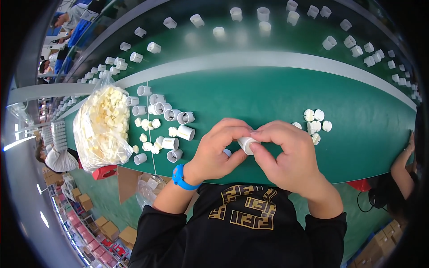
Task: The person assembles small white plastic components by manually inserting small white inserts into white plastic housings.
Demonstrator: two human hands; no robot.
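White cup (246, 145) above the near part of the green table (223, 96), pinched between thumb and fingers of both the left hand (220, 145) and the right hand (289, 151). To the right, a cluster of round white caps (319, 115) on the table; to the left, other open cups (186, 118) among loose cream pieces (145, 124), then a clear bag (117, 158) full of similar pieces
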